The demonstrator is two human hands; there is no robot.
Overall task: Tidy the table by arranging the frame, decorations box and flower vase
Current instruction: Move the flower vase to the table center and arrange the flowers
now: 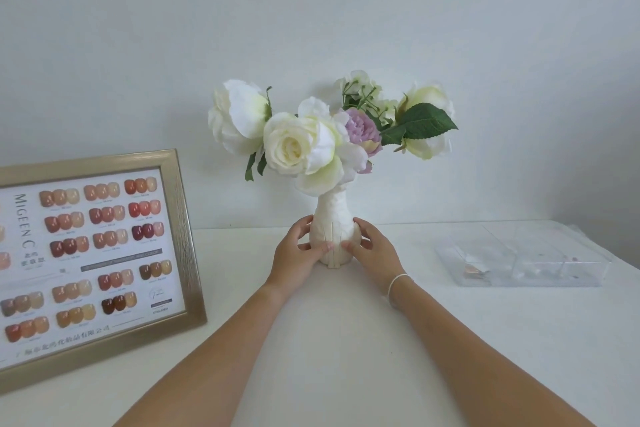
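Observation:
A cream flower vase (333, 218) with white and lilac artificial flowers (304, 146) stands upright on the white table (311, 340), near the wall. My left hand (298, 253) grips its lower body from the left, and my right hand (372, 250) grips it from the right. Both thumbs lie across the front of the vase. A gold frame (173, 218) holding a nail colour chart leans at the left. The clear decorations box (526, 256) lies flat at the right.
A pale wall (311, 28) runs close behind the table's back edge. The frame's left part is cut off by the view's edge. Crinkled clear plastic (585, 236) lies by the box's far right corner.

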